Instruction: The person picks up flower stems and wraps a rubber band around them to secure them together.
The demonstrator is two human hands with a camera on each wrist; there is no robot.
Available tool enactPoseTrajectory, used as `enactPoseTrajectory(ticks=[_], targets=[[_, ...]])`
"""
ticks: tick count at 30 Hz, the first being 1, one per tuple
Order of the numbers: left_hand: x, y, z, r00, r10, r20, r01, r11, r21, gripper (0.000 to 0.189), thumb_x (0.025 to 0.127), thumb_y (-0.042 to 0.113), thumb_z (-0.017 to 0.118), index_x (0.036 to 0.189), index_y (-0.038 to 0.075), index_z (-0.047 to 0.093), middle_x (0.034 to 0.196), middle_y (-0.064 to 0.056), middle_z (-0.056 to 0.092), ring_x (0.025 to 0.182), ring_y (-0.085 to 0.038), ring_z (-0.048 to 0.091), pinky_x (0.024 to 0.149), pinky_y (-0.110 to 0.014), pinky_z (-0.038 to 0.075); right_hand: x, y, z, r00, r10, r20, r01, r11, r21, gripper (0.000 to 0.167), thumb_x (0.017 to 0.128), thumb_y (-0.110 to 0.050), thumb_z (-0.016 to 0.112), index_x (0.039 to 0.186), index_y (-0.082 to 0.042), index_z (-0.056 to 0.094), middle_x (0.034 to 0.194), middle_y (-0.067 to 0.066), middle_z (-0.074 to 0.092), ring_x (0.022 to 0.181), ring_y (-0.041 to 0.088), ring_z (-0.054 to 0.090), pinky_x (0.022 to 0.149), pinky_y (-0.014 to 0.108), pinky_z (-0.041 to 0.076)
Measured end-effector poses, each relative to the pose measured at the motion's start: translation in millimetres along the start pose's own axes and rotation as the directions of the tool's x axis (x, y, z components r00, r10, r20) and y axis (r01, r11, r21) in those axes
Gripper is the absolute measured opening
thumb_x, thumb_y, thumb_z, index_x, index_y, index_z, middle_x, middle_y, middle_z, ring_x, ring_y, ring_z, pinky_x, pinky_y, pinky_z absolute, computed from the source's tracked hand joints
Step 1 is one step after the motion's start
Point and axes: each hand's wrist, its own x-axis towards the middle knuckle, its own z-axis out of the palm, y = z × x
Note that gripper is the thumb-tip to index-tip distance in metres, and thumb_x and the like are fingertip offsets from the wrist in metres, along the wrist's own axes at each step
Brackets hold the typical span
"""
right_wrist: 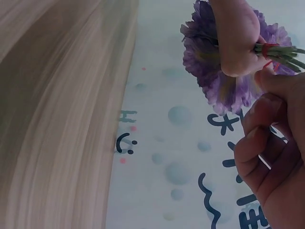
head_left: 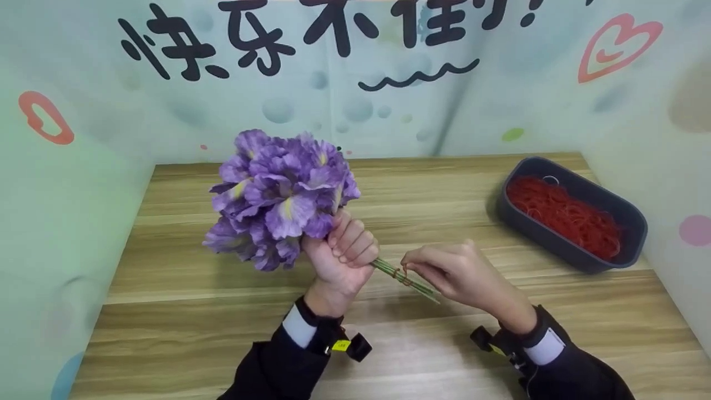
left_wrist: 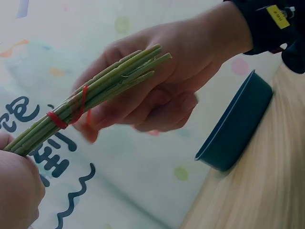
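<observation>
Red band apparently in right grip

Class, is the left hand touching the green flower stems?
Touching. The head view shows the left hand gripping the green stems, which emerge from its fist.

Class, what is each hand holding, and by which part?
Left hand: purple flowers, by the stems below the blooms. Right hand: red band, by a loop beside the stems.
</observation>
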Motion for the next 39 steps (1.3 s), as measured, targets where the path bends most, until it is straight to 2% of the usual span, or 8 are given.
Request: enactPoseTrajectory(ticks=[7, 15, 19, 23, 26, 31, 35, 39], targets=[[-4.0, -12.2, -0.5, 0.999, -0.045, 0.004, 0.045, 0.999, 0.001, 0.053, 0.099, 0.02, 0.064, 0.073, 0.02, 0.018, 0.06, 0.01, 0.017, 0.052, -0.004, 0.011, 0.05, -0.016, 0.009, -1.1, -1.2, 1.1, 1.0, 0.003, 0.027, -0.004, 1.0, 0.003, 0.02, 0.089, 0.006, 0.082, 0.106, -0.006, 0.081, 0.094, 0.009, 0.087, 0.075, 0.02, 0.084, 0.069, 0.028, 0.068], [-4.4, -12.4, -1.8, 0.999, -0.035, -0.038, 0.035, 0.999, 0.005, 0.054, 0.1, 0.019, 0.063, 0.072, 0.02, 0.018, 0.059, 0.011, 0.016, 0.051, -0.004, 0.01, 0.05, -0.016, 0.007, -1.9, -4.2, -0.6, 0.992, 0.084, 0.09, -0.084, 0.996, -0.005, 0.015, 0.094, 0.001, 0.082, 0.104, -0.009, 0.079, 0.093, 0.005, 0.087, 0.073, 0.015, 0.082, 0.065, 0.026, 0.066], [-3.4, -10.2, -2.6, 0.999, -0.022, -0.044, 0.022, 1.0, -0.001, 0.052, 0.097, 0.018, 0.064, 0.072, 0.02, 0.018, 0.06, 0.011, 0.016, 0.051, -0.004, 0.01, 0.05, -0.016, 0.007, 0.3, -11.8, -4.8, 0.983, 0.16, 0.091, -0.163, 0.986, 0.036, 0.009, 0.102, 0.0, 0.075, 0.108, -0.007, 0.077, 0.084, 0.003, 0.081, 0.064, 0.011, 0.074, 0.061, 0.02, 0.061], [-2.8, -5.8, -3.7, 0.996, 0.021, -0.084, -0.019, 0.999, 0.027, 0.052, 0.097, 0.017, 0.063, 0.072, 0.02, 0.018, 0.059, 0.011, 0.015, 0.051, -0.004, 0.009, 0.049, -0.017, 0.006, 2.8, -28.5, -13.5, 0.947, 0.3, 0.116, -0.312, 0.945, 0.1, 0.026, 0.112, -0.002, 0.06, 0.136, -0.001, 0.069, 0.094, 0.004, 0.08, 0.071, 0.01, 0.075, 0.068, 0.022, 0.063], [-2.9, -3.1, -4.4, 0.991, 0.058, -0.123, -0.047, 0.995, 0.085, 0.054, 0.096, 0.018, 0.065, 0.071, 0.02, 0.017, 0.059, 0.01, 0.013, 0.051, -0.005, 0.007, 0.049, -0.017, 0.005, 3.8, -41.6, -16.8, 0.912, 0.375, 0.164, -0.394, 0.913, 0.107, 0.044, 0.117, -0.007, 0.053, 0.161, 0.0, 0.052, 0.116, 0.007, 0.083, 0.081, 0.011, 0.076, 0.075, 0.028, 0.065], [-3.0, -1.5, -5.3, 0.981, 0.106, -0.16, -0.083, 0.986, 0.143, 0.057, 0.096, 0.018, 0.067, 0.07, 0.019, 0.017, 0.058, 0.01, 0.012, 0.05, -0.005, 0.006, 0.048, -0.018, 0.004, 3.6, -53.2, -10.2, 0.859, 0.445, 0.252, -0.482, 0.869, 0.11, 0.06, 0.119, -0.014, 0.052, 0.173, 0.002, 0.032, 0.133, 0.013, 0.079, 0.093, 0.014, 0.079, 0.086, 0.037, 0.068], [-2.9, -2.3, -6.2, 0.981, 0.107, -0.162, -0.082, 0.985, 0.152, 0.057, 0.094, 0.019, 0.067, 0.07, 0.019, 0.016, 0.058, 0.009, 0.012, 0.05, -0.005, 0.007, 0.048, -0.018, 0.004, 1.9, -56.1, -0.4, 0.826, 0.482, 0.292, -0.517, 0.855, 0.049, 0.064, 0.118, -0.018, 0.055, 0.174, 0.001, 0.031, 0.113, 0.007, 0.079, 0.087, 0.009, 0.074, 0.085, 0.039, 0.068], [-2.3, -2.5, -6.9, 0.986, 0.087, -0.144, -0.07, 0.99, 0.121, 0.055, 0.093, 0.017, 0.066, 0.07, 0.019, 0.016, 0.059, 0.009, 0.013, 0.05, -0.005, 0.007, 0.049, -0.017, 0.005, -0.5, -57.7, 9.2, 0.816, 0.5, 0.291, -0.512, 0.858, -0.037, 0.064, 0.117, -0.023, 0.058, 0.173, 0.0, 0.035, 0.09, -0.003, 0.068, 0.078, 0.003, 0.063, 0.077, 0.039, 0.064]])
